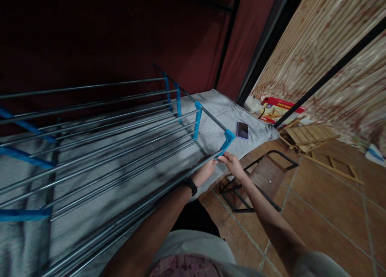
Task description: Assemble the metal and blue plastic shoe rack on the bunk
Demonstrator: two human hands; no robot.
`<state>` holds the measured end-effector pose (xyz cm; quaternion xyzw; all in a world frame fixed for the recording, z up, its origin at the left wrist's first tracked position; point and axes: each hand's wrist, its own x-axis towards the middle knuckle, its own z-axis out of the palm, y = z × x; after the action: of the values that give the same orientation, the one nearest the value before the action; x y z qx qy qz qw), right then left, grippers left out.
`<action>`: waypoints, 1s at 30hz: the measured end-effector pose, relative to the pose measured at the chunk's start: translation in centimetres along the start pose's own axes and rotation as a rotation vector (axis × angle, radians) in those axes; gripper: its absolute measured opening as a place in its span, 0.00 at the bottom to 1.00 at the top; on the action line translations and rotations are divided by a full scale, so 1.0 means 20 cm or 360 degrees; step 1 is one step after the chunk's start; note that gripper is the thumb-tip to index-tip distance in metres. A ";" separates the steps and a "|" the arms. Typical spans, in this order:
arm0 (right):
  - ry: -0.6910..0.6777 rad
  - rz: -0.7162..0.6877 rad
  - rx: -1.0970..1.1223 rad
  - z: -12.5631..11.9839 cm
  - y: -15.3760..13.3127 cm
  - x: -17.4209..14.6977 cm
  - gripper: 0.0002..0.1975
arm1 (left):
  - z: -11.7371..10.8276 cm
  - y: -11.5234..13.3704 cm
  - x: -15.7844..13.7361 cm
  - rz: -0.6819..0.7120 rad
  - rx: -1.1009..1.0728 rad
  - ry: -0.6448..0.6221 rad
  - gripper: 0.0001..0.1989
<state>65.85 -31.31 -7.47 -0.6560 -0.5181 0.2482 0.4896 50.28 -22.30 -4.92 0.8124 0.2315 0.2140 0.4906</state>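
A metal drying rack (132, 134) with blue plastic joints lies across a grey cloth on a raised surface. At its near right corner is a blue corner piece (226, 141). My left hand (206, 170), with a black watch on the wrist, is closed around the end of the near rail just below that corner. My right hand (231, 164) pinches the lower end of the blue corner piece from the right. Both hands nearly touch each other. Their fingertips are partly hidden behind the rail and the joint.
A phone (243, 131) lies on the grey cloth (211, 96) right of the rack. On the tiled floor stand a dark metal-framed stool (265, 176) and a folded wooden chair (312, 136). A red box (280, 110) sits by the curtain (325, 48).
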 end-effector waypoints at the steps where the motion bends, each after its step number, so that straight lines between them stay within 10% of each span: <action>1: 0.0008 -0.0001 0.0004 0.00 0.00 0.00 0.21 | 0.00 0.01 0.00 -0.0012 0.0032 -0.0009 0.11; 17: 0.0064 0.0020 -0.0105 0.04 -0.01 -0.02 0.22 | 0.04 0.10 -0.10 0.0043 0.0537 0.0073 0.17; 23: 0.0411 -0.0004 -0.0170 0.09 -0.06 -0.18 0.23 | -0.17 0.13 -0.74 0.0628 0.0843 -0.0302 0.20; 25: 0.0676 0.0001 -0.0294 0.17 -0.06 -0.31 0.19 | -0.30 0.06 -1.03 0.0474 0.0825 -0.0379 0.17; 30: -0.0312 -0.0507 -0.0358 0.59 -0.19 -0.59 0.12 | -0.55 -0.15 -1.73 -0.0380 0.0615 0.0137 0.17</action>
<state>50.43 -37.82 -10.91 -0.5890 -0.6847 0.1710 0.3937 15.70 -33.69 -7.14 0.8483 0.3833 0.1404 0.3373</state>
